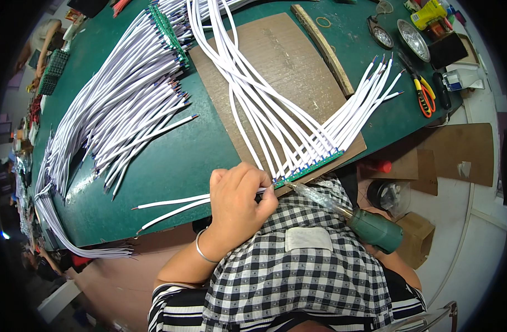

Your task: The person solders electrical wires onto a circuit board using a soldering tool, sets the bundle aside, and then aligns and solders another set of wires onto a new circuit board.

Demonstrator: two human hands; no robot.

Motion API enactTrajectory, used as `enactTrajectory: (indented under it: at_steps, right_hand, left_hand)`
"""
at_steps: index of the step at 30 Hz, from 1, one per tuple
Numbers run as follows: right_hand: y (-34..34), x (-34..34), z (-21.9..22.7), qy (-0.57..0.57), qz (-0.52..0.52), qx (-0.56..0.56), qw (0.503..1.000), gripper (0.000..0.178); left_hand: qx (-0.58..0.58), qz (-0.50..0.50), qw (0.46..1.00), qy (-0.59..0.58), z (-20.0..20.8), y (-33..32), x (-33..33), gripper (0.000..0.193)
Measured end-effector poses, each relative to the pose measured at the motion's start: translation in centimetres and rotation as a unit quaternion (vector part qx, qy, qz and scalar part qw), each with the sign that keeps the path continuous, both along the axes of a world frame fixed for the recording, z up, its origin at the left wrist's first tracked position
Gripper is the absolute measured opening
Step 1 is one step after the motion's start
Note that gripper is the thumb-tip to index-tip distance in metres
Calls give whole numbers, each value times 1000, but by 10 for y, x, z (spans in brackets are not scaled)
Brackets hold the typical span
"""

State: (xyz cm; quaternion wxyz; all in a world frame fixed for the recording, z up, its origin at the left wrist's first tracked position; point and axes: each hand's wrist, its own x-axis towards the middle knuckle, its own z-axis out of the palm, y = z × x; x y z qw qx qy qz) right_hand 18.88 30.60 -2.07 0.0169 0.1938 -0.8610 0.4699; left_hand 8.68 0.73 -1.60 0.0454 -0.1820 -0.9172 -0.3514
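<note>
My left hand is closed on two loose white wires at the table's near edge, and its fingertips touch the left end of a narrow green circuit strip. Several white wires joined to that strip fan away over a cardboard sheet. A soldering iron with a green handle points its tip at the strip's left end. My right hand is mostly hidden behind the handle and a checked cloth, and appears to grip the iron.
A big heap of white wires with a second green strip covers the green table on the left. At the far right lie a wooden stick, orange-handled pliers, round metal tins and a yellow bottle. Another person works far left.
</note>
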Motion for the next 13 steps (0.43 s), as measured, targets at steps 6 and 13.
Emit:
enactTrajectory:
  at_steps: [6, 13]
  right_hand:
    - [0, 3, -1, -44, -36, 3, 998, 44]
    - [0, -3, 13, -27, 8, 56, 998, 47]
  left_hand:
    - [84, -43, 996, 4, -10, -12, 1, 22]
    - [50, -69, 991, 102, 0, -25, -2, 25]
